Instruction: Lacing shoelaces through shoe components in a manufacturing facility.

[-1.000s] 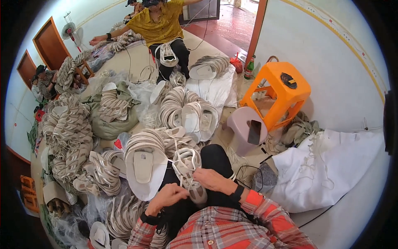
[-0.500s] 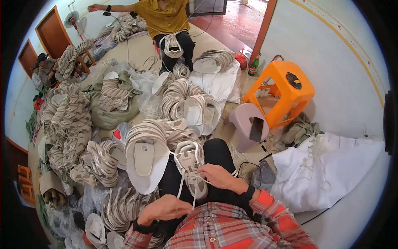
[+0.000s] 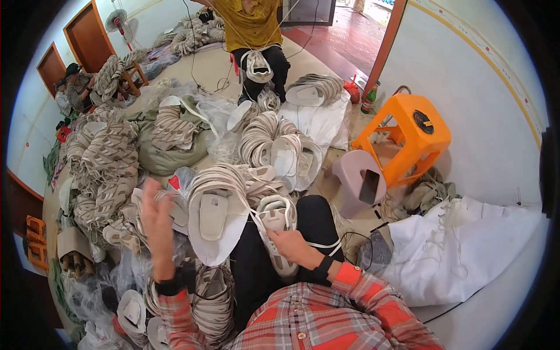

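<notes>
A beige and white shoe upper (image 3: 279, 217) rests on my lap between my knees, its opening facing away from me. My right hand (image 3: 294, 248) is closed at its lacing area, fingertips pinching the upper near the eyelets; whether a lace is in the pinch is hidden. Pale shoelace (image 3: 256, 221) trails from the left side of the upper. Away to the left, my left hand (image 3: 158, 227) is raised above the piled uppers, fingers pointing up. Motion blurs it, and I cannot make out whether it holds a lace end.
A stack of uppers (image 3: 219, 216) stands against my left leg, with more piles (image 3: 108, 157) beyond. At right are a mauve stool (image 3: 354, 181) bearing a phone (image 3: 369, 185), an orange stool (image 3: 434, 137) and white cloth (image 3: 455, 251). A person in a yellow shirt (image 3: 248, 26) sits opposite.
My left hand has swung up and left, away from the upper. The right hand has shifted slightly on the lacing area. The whole view has moved a little.
</notes>
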`<state>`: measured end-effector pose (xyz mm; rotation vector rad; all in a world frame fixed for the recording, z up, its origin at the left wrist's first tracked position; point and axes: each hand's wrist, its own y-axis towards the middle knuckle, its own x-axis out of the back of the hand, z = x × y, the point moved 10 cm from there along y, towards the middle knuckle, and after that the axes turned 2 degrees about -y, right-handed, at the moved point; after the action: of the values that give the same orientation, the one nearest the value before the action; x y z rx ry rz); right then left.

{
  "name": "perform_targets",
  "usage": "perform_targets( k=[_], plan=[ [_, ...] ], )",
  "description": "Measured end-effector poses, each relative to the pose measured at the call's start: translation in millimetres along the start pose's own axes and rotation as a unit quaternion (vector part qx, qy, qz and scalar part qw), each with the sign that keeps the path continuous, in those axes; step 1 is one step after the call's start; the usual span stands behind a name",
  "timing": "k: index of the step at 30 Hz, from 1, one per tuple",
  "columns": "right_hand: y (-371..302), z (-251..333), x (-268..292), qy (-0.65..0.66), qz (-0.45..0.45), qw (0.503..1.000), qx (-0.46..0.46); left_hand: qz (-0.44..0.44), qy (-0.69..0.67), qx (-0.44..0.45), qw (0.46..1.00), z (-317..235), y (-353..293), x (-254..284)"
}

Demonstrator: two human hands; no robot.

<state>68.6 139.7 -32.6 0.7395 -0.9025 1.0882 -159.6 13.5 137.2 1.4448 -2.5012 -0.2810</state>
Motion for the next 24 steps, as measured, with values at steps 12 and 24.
perform_targets(
  k=[12,24],
  plan=[
    [2.2,-19.8,-2.6,0.204,0.109,0.967,-0.103,0.228,-0.058,0.371,0.898,162.6,-172.6,-137.1],
    [14.2,-7.1,14.2,0.105,0.014,0.994,-0.004,0.215,0.110,0.298,0.924,176.3,-164.3,-145.6]
  ],
)
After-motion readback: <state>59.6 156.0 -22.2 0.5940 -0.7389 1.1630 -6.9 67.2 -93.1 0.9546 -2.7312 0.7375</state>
